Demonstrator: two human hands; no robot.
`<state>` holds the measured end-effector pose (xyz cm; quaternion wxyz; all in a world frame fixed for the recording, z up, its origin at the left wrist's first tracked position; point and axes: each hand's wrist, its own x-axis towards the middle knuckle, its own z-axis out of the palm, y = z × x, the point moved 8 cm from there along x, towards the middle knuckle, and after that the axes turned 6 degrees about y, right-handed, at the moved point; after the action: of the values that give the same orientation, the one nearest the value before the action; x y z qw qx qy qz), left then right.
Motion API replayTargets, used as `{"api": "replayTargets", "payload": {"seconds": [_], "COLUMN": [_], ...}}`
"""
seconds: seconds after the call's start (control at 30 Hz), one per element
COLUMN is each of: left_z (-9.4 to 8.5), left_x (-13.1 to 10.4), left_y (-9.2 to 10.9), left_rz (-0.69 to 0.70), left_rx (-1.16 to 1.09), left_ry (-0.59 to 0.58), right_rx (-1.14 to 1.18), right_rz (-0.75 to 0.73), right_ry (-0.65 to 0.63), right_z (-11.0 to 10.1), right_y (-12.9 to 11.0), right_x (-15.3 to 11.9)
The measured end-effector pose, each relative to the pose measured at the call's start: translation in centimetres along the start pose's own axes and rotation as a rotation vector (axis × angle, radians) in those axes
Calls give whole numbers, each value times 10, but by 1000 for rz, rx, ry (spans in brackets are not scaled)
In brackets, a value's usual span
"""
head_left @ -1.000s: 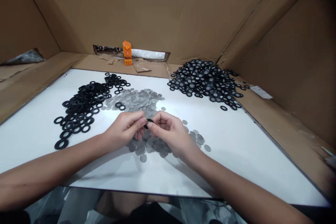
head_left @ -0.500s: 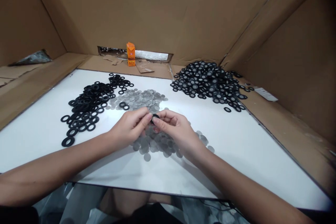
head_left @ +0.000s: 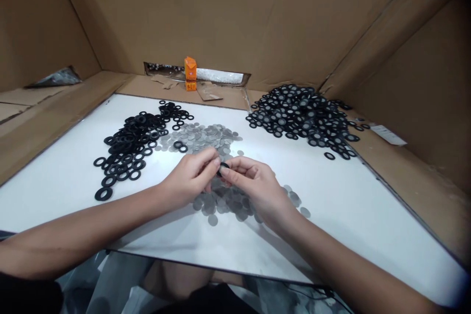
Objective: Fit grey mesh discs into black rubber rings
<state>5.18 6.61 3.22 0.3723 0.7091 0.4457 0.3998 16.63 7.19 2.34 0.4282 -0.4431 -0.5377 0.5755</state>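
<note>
Over the middle of the white tabletop, a black ring point(head_left: 222, 167) is pinched between the thumb and fingers of my right hand point(head_left: 260, 185). My left hand point(head_left: 194, 175) is closed in a pinch at the ring's left edge; its fingertips meet the ring, and whether a disc is between them is hidden. Beneath and in front of both hands lie loose grey mesh-like discs point(head_left: 224, 202), partly covered by my fingers. More grey discs point(head_left: 206, 136) spread behind the hands, with two black rings point(head_left: 180, 146) on them.
Left of my hands is a heap of black rings point(head_left: 128, 140). At the back right stands a larger pile of black rings with grey centres point(head_left: 303, 115). An orange carton point(head_left: 190, 73) stands by a slot in the cardboard wall point(head_left: 221, 14). A white paper label point(head_left: 388, 134) lies at the right.
The whole view has shifted slightly, so things sit further right. Both hands stay together at the black ring, and the left fingertips have turned a little against it.
</note>
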Motion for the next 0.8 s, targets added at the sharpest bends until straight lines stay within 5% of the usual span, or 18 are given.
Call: {"api": "replayTargets", "payload": {"seconds": [0.3,0.53,0.8], "left_z": [-1,9,14], "left_x": [-2,3,1], "left_y": [7,-9,-3], "left_rz": [163,-69,-132], "left_rx": [98,-218,-322], "left_ry": [21,-118,-149], "right_rx": [-76,-53,-28], "right_rz": [-15,7,63], "right_ry": [35,35,-23], "right_z": [-1,-3,-2], "right_y": [5,2,5], "right_x": [-3,-3,-1]}}
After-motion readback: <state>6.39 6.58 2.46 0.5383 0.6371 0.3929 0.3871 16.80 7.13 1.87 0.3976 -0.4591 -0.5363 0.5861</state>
